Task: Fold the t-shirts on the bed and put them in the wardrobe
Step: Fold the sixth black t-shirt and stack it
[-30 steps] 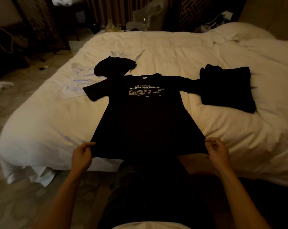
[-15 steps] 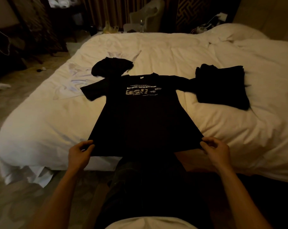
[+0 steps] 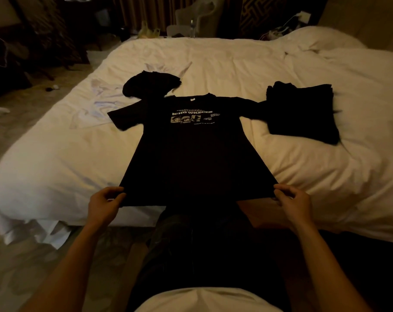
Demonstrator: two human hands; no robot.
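A black t-shirt (image 3: 195, 154) with a white chest print lies spread flat, print up, on the white bed (image 3: 236, 64), its hem at the near edge. My left hand (image 3: 104, 204) pinches the hem's left corner. My right hand (image 3: 295, 203) pinches the right corner. A pile of folded black garments (image 3: 303, 113) sits to the right, touching the shirt's right sleeve. A crumpled black garment (image 3: 150, 85) lies just beyond the left shoulder, on a white t-shirt (image 3: 101, 104) spread on the bed. No wardrobe is in view.
Bunched white duvet and pillows (image 3: 326, 41) fill the bed's far right. A pale chair (image 3: 200, 19) and a yellow bag (image 3: 148, 32) stand beyond the bed. Floor with scattered small items (image 3: 51, 87) runs along the left side. My legs stand against the bed's near edge.
The hem has been drawn slightly taut toward me and the shirt lies a little flatter. Both hands keep their hold on the corners; the view shifted slightly.
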